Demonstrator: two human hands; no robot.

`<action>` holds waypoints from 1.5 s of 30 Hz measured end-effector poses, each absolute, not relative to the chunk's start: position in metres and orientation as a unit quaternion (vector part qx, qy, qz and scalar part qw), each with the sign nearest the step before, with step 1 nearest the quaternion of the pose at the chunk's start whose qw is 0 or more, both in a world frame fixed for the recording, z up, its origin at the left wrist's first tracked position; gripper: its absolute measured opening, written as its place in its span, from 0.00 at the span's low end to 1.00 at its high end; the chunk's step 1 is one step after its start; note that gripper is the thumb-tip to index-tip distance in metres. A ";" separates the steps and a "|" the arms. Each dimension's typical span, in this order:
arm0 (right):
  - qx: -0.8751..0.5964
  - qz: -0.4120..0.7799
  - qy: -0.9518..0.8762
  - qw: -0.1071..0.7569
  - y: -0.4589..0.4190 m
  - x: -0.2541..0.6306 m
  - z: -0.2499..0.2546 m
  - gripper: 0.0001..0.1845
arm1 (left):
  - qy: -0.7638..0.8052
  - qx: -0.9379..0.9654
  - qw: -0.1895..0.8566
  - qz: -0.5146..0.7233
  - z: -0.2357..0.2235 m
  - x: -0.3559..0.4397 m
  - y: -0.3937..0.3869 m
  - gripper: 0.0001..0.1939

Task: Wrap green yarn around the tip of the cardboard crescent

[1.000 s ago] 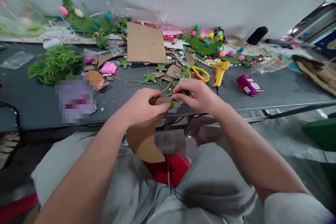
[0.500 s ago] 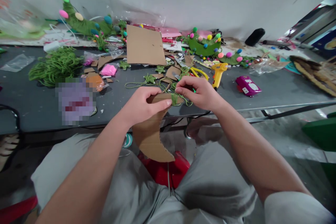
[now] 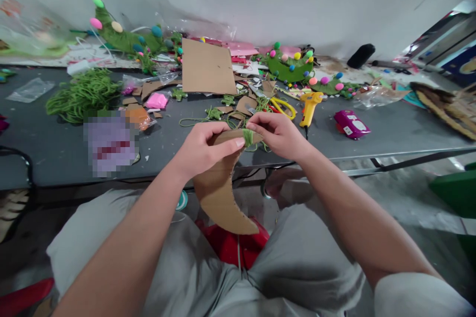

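Note:
A crescent of brown cardboard (image 3: 217, 193) hangs from my left hand (image 3: 206, 147), its lower tip over my lap. The left thumb presses on the front near the upper end, the fingers behind it. Beside that thumb, green yarn (image 3: 248, 137) is wound in a narrow band around the crescent. My right hand (image 3: 278, 134) is closed in a pinch at the band's right edge, by the crescent's upper tip; the strand between its fingertips is mostly hidden. Loose green yarn trails on the table behind both hands.
A yellow glue gun (image 3: 311, 108) and yellow-handled scissors (image 3: 283, 107) lie beyond my right hand. A heap of green yarn (image 3: 84, 95) is at the left. A cardboard sheet (image 3: 207, 67), a purple packet (image 3: 351, 124) and green crescents with pompoms (image 3: 290, 68) sit farther back.
My right hand has come down and slightly left, from above the yarn band to its edge at the cardboard. The crescent's lower tip has swung a little to the right.

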State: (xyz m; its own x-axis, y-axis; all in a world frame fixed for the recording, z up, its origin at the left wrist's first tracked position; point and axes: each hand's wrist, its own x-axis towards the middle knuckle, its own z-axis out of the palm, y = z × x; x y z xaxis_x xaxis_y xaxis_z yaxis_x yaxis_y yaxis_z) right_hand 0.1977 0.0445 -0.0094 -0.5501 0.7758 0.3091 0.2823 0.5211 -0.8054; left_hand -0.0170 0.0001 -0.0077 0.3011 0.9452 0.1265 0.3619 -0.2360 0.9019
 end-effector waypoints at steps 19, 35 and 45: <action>-0.270 0.121 -0.936 0.194 0.032 0.200 -0.003 0.08 | 0.625 0.711 0.206 0.248 -0.023 -0.018 0.003 0.20; -0.285 0.194 -0.919 0.194 0.025 0.200 0.002 0.05 | 0.598 0.615 0.376 0.352 -0.021 -0.016 0.008 0.19; -0.276 0.245 -0.892 0.259 0.027 0.201 -0.001 0.06 | 0.599 0.595 0.376 0.382 -0.025 -0.017 0.011 0.19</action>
State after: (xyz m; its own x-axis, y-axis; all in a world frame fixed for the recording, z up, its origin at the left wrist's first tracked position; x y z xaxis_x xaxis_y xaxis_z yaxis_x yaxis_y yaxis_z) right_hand 0.2008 0.0271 -0.0014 -0.7131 0.6198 0.3276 0.3656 0.7275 -0.5806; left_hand -0.0169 0.0111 -0.0247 -0.0090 0.9999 0.0047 0.4245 -0.0004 0.9054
